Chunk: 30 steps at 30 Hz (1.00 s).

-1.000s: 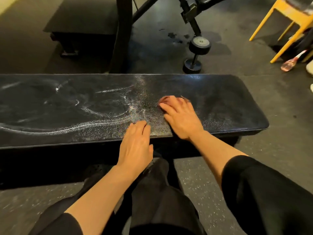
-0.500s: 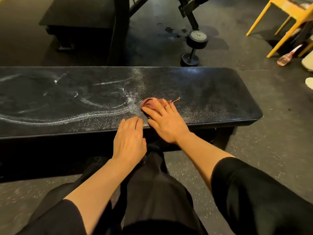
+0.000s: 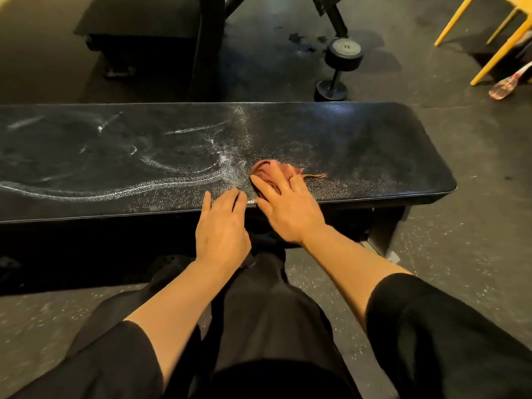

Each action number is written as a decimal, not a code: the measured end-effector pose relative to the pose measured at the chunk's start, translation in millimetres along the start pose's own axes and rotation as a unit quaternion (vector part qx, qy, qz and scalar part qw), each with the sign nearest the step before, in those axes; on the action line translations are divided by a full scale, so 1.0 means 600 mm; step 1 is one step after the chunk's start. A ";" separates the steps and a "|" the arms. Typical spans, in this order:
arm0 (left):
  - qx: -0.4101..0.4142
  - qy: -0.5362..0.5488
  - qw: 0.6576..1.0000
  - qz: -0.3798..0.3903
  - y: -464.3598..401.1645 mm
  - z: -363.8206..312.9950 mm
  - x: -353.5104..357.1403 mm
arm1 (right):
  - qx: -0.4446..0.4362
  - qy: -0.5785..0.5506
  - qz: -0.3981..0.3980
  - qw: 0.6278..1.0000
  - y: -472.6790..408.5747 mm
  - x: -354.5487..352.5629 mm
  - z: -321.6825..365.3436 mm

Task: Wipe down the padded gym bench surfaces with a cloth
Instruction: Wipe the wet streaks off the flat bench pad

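- Speckled dark rubber floor point(image 3: 475, 214) runs under everything, with a long black padded bench point(image 3: 359, 145) stretched across it from left to right.
- White streaks and swirls point(image 3: 161, 171) mark the left and middle of the bench top; the right end looks darker and more even.
- Near the front edge, about mid-bench, a reddish-brown cloth point(image 3: 266, 169) lies bunched on the padding, a thin tail of it trailing to the right.
- The right hand point(image 3: 288, 208) presses down on the cloth, fingers spread and nearly straight over it.
- The left hand point(image 3: 223, 226) rests just beside the right one, fingers flat and together on the bench's front edge, holding nothing.
- Behind the bench a black dumbbell point(image 3: 336, 70) stands tilted on the floor, and yellow chair legs point(image 3: 498, 50) show at the far right.
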<state>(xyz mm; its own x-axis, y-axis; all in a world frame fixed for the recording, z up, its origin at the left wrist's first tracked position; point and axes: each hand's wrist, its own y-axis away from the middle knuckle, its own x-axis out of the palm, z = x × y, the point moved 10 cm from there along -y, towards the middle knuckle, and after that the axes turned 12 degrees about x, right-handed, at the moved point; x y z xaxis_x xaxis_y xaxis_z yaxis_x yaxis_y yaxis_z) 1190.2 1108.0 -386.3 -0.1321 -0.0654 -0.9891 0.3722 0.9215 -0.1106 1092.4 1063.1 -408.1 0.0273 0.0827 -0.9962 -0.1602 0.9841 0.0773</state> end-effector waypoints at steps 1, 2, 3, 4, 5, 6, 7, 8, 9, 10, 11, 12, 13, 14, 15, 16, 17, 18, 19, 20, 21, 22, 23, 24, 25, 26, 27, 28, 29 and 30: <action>0.000 0.000 1.000 0.003 0.001 0.000 0.001 | -0.019 0.013 -0.002 1.000 -0.001 0.000 -0.019; -0.001 -0.003 1.000 0.009 0.003 -0.001 0.001 | -0.013 0.014 -0.012 1.000 -0.003 -0.005 -0.051; -0.001 -0.007 1.000 0.015 0.005 -0.003 0.003 | 0.015 0.014 -0.015 1.000 -0.006 -0.004 -0.094; -0.002 -0.007 1.000 0.016 0.006 -0.005 0.004 | 0.049 0.016 -0.012 0.999 -0.006 -0.006 -0.137; -0.005 -0.005 1.000 0.009 0.007 -0.007 0.002 | 0.090 0.012 -0.007 0.996 -0.007 -0.004 -0.176; -0.005 -0.002 1.000 -0.003 0.006 -0.011 -0.001 | 0.127 0.010 -0.001 0.992 -0.009 0.002 -0.200; 0.000 0.005 1.000 -0.015 0.003 -0.018 -0.004 | 0.158 0.005 0.003 0.987 -0.009 0.008 -0.207; 0.012 0.014 1.000 -0.026 -0.002 -0.029 -0.006 | 0.172 0.011 -0.001 0.985 -0.008 0.012 -0.195; 0.028 0.022 0.999 -0.032 -0.010 -0.042 -0.005 | 0.169 0.018 -0.003 0.985 -0.005 0.015 -0.170; 0.044 0.028 0.998 -0.032 -0.019 -0.055 -0.004 | 0.152 0.016 -0.002 0.988 0.000 0.015 -0.137; 0.056 0.032 0.998 -0.028 -0.028 -0.066 -0.002 | 0.133 0.012 0.000 0.991 0.005 0.018 -0.113; 0.066 0.034 0.997 -0.023 -0.036 -0.075 0.000 | 0.109 0.010 -0.001 0.994 0.014 0.014 -0.097; 0.074 0.035 0.997 -0.017 -0.041 -0.082 0.001 | 0.084 0.011 0.002 0.996 0.022 0.008 -0.092; 0.081 0.036 0.996 -0.009 -0.045 -0.087 0.003 | 0.064 0.015 0.001 0.998 0.029 -0.005 -0.097; 0.087 0.033 0.996 0.000 -0.047 -0.091 0.006 | 0.055 0.027 -0.003 0.998 0.031 -0.012 -0.115; 0.091 0.028 0.995 0.010 -0.049 -0.093 0.008 | 0.063 0.042 -0.005 0.997 0.029 -0.015 -0.142; 0.093 0.025 0.995 0.016 -0.049 -0.095 0.010 | 0.084 0.046 -0.006 0.995 0.027 -0.017 -0.176; 0.095 0.024 0.995 0.014 -0.050 -0.096 0.010 | 0.115 0.043 0.001 0.992 0.025 -0.017 -0.211; 0.096 0.025 0.995 0.008 -0.052 -0.098 0.009 | 0.141 0.032 0.000 0.989 0.026 -0.022 -0.238; 0.096 0.029 0.995 0.002 -0.054 -0.102 0.007 | 0.161 0.010 -0.005 0.987 0.028 -0.031 -0.256; 0.096 0.036 0.995 -0.004 -0.058 -0.108 0.004 | 0.176 -0.023 -0.017 0.984 0.029 -0.046 -0.265; 0.098 0.041 0.994 -0.005 -0.062 -0.115 0.000 | 0.195 -0.070 -0.036 0.978 0.031 -0.065 -0.270; 0.103 0.044 0.994 -0.006 -0.067 -0.124 -0.005 | 0.216 -0.119 -0.068 0.967 0.033 -0.090 -0.272; 0.108 0.051 0.993 -0.008 -0.072 -0.132 -0.009 | 0.225 -0.157 -0.110 0.955 0.036 -0.120 -0.269; 0.113 0.058 0.992 -0.014 -0.077 -0.139 -0.012 | 0.224 -0.179 -0.156 0.945 0.036 -0.148 -0.263; 0.115 0.063 0.991 -0.020 -0.082 -0.142 -0.016 | 0.226 -0.191 -0.200 0.934 0.036 -0.175 -0.257; 0.114 0.064 0.991 -0.023 -0.086 -0.142 -0.020 | 0.231 -0.195 -0.241 0.922 0.035 -0.198 -0.252; 0.111 0.063 0.991 -0.028 -0.089 -0.139 -0.024 | 0.238 -0.196 -0.280 0.909 0.036 -0.218 -0.246; 0.106 0.062 0.992 -0.032 -0.091 -0.134 -0.027 | 0.235 -0.202 -0.314 0.897 0.038 -0.232 -0.237; 0.098 0.063 0.993 -0.033 -0.093 -0.127 -0.031 | 0.221 -0.212 -0.323 0.895 0.035 -0.235 -0.224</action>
<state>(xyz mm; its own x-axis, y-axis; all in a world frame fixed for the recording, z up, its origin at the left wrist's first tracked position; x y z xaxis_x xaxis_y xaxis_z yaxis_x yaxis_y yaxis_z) 1102.1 1086.8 -354.4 -0.2723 -0.0638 -0.9601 0.5283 0.8240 -0.2046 952.4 1051.3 -271.5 0.3609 -0.5655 -0.7416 0.4286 0.8068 -0.4066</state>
